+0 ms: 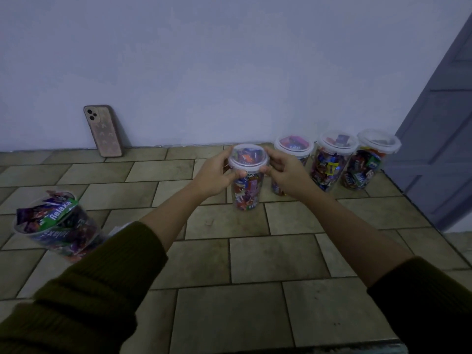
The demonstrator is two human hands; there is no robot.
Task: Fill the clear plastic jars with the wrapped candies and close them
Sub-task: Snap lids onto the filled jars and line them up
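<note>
- Jar [247, 190] of wrapped candies stands upright on the tiled floor [229, 264], mid-frame, a clear lid [248, 156] sitting over its mouth.
- Both hands are clamped on that lid's rim from opposite sides: the left hand [213, 175] on one edge, the right hand [287, 172] on the other, thumbs at the near edge. The two-sided hold looks meant to press the rim down evenly; whether it has snapped shut cannot be told.
- Candies in mixed wrappers fill the jar to the top and show through the lid.
- Three lidded jars wait by the wall [229, 60] to the right: one [293, 149] close behind the right hand and partly hidden by it, a second [329, 159] beside it, a third [367, 159] nearest the door [439, 136]. All are packed with candies; their row suggests finished work set aside.
- An open jar [58, 226] sits near the left sleeve [89, 290], well apart from the others, appearing tilted in the wide lens. Wrappers heap above its rim, one reading "Relaxa"; no lid is on it, so it is probably next for closing.
- A phone [103, 131] leans upright against the wall, back outward, away from the jars.
</note>
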